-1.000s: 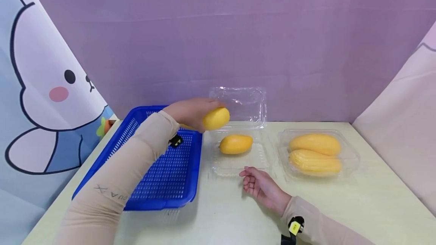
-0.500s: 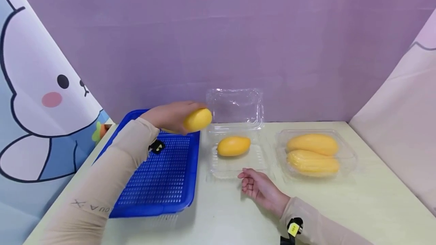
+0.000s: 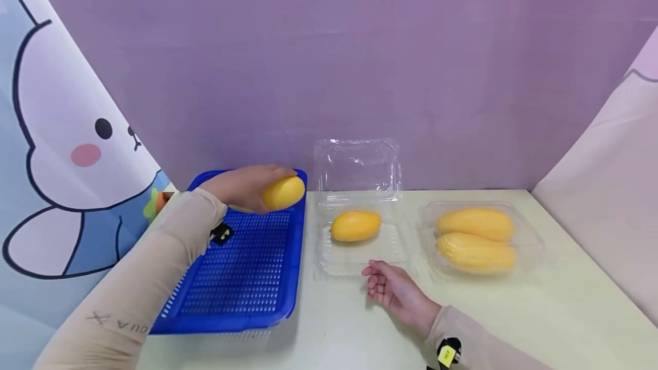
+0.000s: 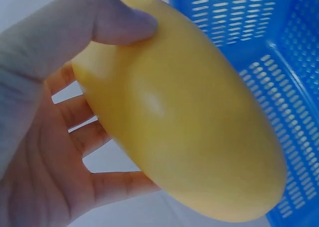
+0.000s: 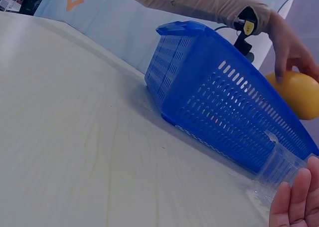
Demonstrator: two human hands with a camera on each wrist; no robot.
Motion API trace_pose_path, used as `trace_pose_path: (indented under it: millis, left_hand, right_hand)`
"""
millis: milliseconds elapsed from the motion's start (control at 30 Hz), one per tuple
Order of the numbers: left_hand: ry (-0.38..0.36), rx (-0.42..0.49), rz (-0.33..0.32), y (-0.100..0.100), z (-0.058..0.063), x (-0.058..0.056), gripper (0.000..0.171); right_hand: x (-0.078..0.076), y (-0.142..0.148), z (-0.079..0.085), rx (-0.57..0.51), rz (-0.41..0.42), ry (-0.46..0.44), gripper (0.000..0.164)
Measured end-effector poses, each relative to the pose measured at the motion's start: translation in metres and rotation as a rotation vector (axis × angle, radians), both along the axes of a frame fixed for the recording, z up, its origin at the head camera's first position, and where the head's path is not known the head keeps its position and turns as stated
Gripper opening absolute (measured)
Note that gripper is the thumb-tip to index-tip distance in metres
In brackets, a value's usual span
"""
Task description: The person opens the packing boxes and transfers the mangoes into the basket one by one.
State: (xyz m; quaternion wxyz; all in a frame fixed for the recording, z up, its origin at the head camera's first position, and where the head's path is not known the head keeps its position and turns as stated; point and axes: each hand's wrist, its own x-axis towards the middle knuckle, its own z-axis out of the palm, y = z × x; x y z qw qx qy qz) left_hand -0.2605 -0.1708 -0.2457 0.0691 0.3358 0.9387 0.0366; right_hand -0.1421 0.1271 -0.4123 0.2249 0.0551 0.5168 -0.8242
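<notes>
My left hand (image 3: 243,185) grips a yellow mango (image 3: 285,193) above the far right part of the blue basket (image 3: 297,278). In the left wrist view the thumb lies across the top of the mango (image 4: 194,117) and the fingers reach round its other side. Another mango (image 3: 356,226) lies in the back half of an open clear clamshell box (image 3: 360,256), whose lid (image 3: 357,167) stands up behind. My right hand (image 3: 398,293) holds nothing, its fingers loosely bent close to the box's front edge. In the right wrist view, the fingers (image 5: 299,197) show at the lower right corner.
A second clear clamshell box (image 3: 526,244), its lid down, stands on the right with two yellow mangoes (image 3: 475,238) inside. The pale table (image 3: 349,336) ends at a purple backdrop (image 3: 360,61). A printed cloth (image 3: 56,130) hangs on the left.
My left hand has moved left with the mango, from beside the open box's lid to over the basket. The right hand has stayed near the front of the open box.
</notes>
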Motion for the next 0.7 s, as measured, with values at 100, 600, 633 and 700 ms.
trace_pose_path:
  millis: [100,600,633,700]
  left_hand:
    - [-0.008,-0.025,0.013,-0.002,-0.005,0.000,0.084]
    - [-0.070,-0.026,0.015,-0.015,-0.020,-0.006,0.084]
    - [-0.066,-0.027,0.018,-0.015,-0.021,-0.006,0.084]
    - [-0.039,-0.037,0.012,-0.016,-0.022,-0.009,0.084]
  right_hand:
    - [0.001,0.001,-0.001,-0.003,0.011,0.017,0.026]
    - [0.000,-0.002,-0.006,-0.014,0.029,0.007,0.025]
    - [0.000,-0.003,-0.005,-0.009,0.029,0.015,0.025]
    - [0.000,-0.003,-0.004,-0.002,0.027,0.026,0.024]
